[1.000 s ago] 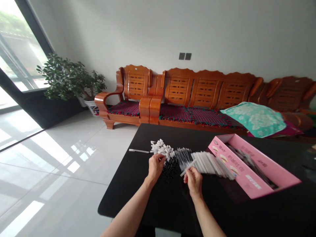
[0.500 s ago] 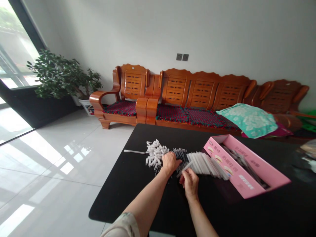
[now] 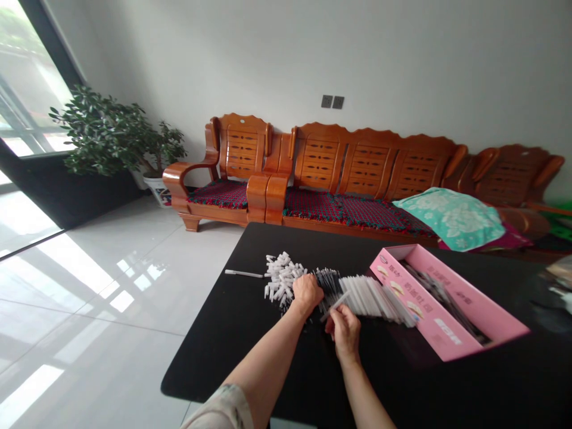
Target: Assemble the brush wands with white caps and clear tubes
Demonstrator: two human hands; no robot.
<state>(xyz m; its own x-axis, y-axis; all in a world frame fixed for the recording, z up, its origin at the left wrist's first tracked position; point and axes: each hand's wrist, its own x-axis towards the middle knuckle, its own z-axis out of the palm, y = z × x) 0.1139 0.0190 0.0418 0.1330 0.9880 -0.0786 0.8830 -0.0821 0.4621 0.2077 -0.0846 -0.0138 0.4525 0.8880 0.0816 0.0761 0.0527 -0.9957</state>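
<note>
My right hand pinches a slim translucent tube, like a pen barrel, tilted up to the right. Just left of it, my left hand is closed with its fingers curled downward; whatever they hold is hidden. It hovers at the edge between a heap of small white caps and a bunch of thin black sticks. Right of the sticks lies a row of similar translucent tubes. A single capped tube, like a pen, lies apart at the left.
A pink box with dark strips inside stands on the black table at the right. Behind the table runs a wooden sofa with a green cloth. A potted plant stands at left.
My left hand's thumb has drawn in and its fingers are curled tighter, a little off the black sticks. My right hand stays nearly in place with the tube.
</note>
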